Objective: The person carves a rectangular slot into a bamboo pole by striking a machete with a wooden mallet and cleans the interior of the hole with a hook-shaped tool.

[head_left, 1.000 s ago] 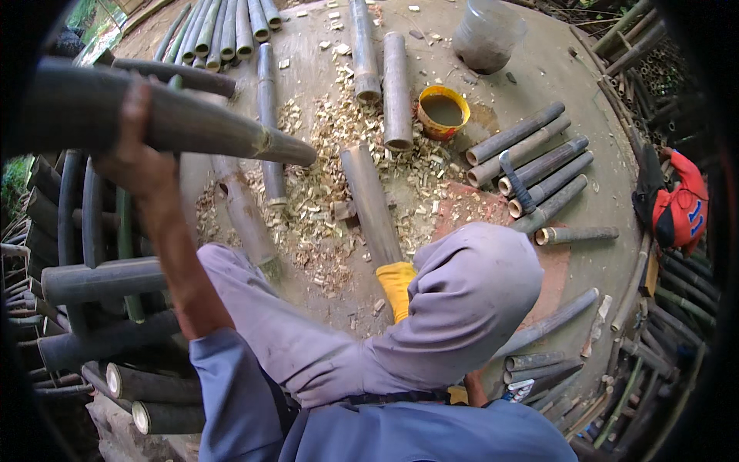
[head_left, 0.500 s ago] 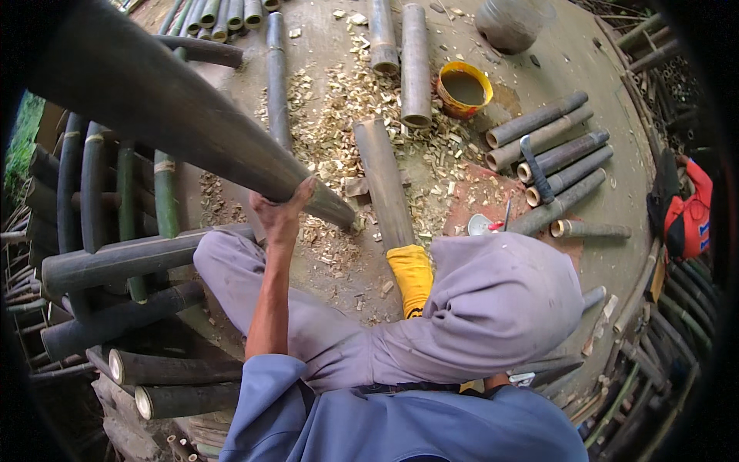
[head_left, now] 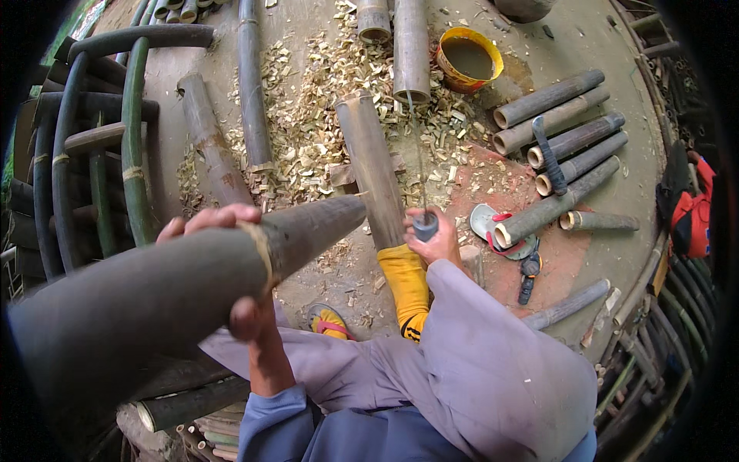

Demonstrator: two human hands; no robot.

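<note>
Head view, left hand (head_left: 250, 316) kept its fingers around a thick dark-grey bamboo pole (head_left: 165, 296), right hand (head_left: 442, 243) had appeared, fingers clenched on a long thin dark-handled tool (head_left: 425, 225).

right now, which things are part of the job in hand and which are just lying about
In hand:
- dark bamboo pole, in the left hand
- long thin tool, in the right hand

Apparently just lying about:
- yellow bucket
- curved knife, across cut bamboo lengths
- pale chips
</note>
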